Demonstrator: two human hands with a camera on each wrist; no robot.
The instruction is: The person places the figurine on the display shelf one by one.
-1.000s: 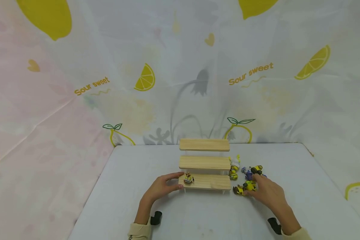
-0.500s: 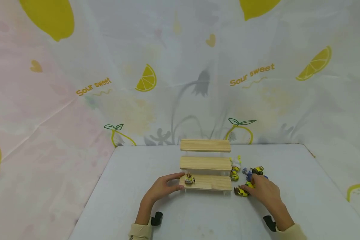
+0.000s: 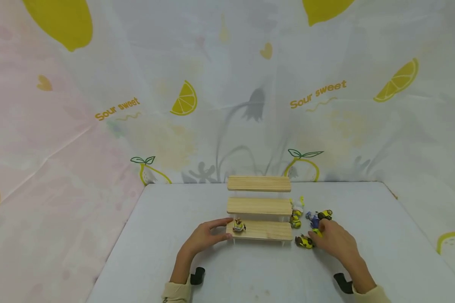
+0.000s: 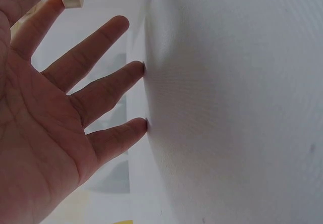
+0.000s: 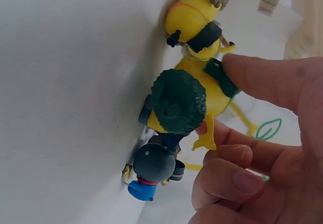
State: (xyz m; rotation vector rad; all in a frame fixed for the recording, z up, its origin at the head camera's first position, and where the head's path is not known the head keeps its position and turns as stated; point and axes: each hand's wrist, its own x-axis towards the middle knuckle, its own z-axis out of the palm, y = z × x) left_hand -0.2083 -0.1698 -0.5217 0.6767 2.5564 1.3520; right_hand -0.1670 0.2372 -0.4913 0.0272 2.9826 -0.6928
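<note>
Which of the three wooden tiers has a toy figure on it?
The lowest tier: a small toy figure is near its left end; the middle tier and top tier bear none.

Cream sleeves end behind the bare hands, the left cuff showing a small dark detail; a stubby, bent black fitting projects inward on each side.

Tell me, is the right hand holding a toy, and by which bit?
The right hand pinches a yellow-and-green toy by its body: thumb on a green patch, a finger partly hidden behind.
</note>
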